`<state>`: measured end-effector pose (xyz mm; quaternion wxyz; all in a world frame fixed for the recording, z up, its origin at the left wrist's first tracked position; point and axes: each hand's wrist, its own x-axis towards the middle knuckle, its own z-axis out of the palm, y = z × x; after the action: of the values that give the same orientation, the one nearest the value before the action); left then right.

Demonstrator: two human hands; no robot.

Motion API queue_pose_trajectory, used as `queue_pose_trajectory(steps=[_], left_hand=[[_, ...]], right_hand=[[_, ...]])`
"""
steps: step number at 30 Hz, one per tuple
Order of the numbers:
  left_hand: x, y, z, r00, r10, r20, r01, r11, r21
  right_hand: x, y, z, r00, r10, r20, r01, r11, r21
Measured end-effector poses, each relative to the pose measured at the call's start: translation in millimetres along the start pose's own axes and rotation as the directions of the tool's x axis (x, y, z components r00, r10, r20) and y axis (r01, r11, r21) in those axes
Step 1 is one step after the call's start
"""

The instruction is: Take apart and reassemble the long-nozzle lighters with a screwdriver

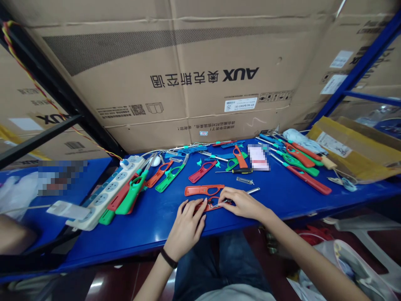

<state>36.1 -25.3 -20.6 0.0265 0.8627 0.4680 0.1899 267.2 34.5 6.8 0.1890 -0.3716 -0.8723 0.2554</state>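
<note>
Both my hands rest on a red plastic lighter shell [209,206] lying on the blue table [150,221]. My left hand [187,224] presses its fingertips on the shell's left end. My right hand [239,201] pinches the shell's right part, where a thin metal tube [253,191] sticks out to the right. Just behind lies a second, orange-red shell half [203,190].
Several red, green and blue lighter shells lie across the table. A white power strip [108,192] lies at the left, a black-handled screwdriver [239,171] and a small metal part [244,180] in the middle. Cardboard boxes [188,67] stand behind. Another person's arm [14,236] shows at left.
</note>
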Motion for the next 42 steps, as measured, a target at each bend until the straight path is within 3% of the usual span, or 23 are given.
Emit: queue_pose_trajectory(steps=[7,14,21,28,35,42], left_hand=[[1.0,1.4,-1.8,1.0,-0.002,0.013,0.001,0.999,0.038],[1.3,2.6,-2.5,0.999,-0.005,0.037,0.003,0.998,0.061],[1.0,3.4,-3.0,0.999,0.0,0.035,-0.003,0.997,0.073],[0.5,3.0,-2.0,1.0,0.008,0.026,-0.01,0.997,0.077],[1.4,3.2,-1.1,1.0,0.005,-0.003,-0.005,0.997,0.072],[0.1,1.3,-0.3,0.983,0.184,0.002,-0.184,0.982,-0.037]], right_hand=[[-4.0,2.3,-5.3,0.997,-0.063,0.042,0.063,0.998,-0.017],[-13.1,11.6,2.6,0.985,-0.163,-0.061,0.157,0.983,-0.098],[-21.8,20.5,8.1,0.951,-0.302,-0.061,0.266,0.904,-0.334],[-22.1,17.1,11.3,0.935,-0.328,-0.139,0.267,0.903,-0.336],[-16.3,9.7,7.5,0.94,-0.329,-0.092,0.263,0.87,-0.417],[-17.5,12.1,8.5,0.916,-0.385,-0.115,0.295,0.838,-0.458]])
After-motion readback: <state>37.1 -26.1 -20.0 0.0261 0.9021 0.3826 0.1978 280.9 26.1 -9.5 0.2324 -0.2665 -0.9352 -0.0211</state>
